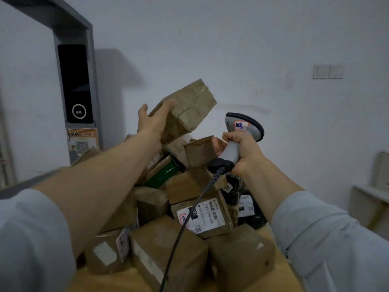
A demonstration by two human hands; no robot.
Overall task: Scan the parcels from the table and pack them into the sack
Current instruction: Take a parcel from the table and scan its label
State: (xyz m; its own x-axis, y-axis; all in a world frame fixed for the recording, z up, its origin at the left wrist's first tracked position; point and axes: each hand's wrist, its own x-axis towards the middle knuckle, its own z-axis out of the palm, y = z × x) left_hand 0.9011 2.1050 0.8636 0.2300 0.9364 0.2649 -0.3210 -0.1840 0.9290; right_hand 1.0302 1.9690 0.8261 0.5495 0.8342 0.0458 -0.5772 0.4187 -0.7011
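Left hand (154,121), fingers and thumb clasping a taped cardboard parcel (187,107), lifts it above the heaped boxes (189,218) on the wooden table (280,277); right hand (242,151), fingers wrapped, grips a grey corded scanner (240,133).

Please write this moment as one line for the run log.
step: scan, likely | left hand: holds taped brown parcel raised above pile | right hand: grips scanner | sack: not in view

Brown cardboard parcel (187,106), 12 o'clock. Grey barcode scanner (242,131), 3 o'clock: black front, white tag, blue handwriting. Green package (166,172), 7 o'clock. Light grey sleeves (336,239).
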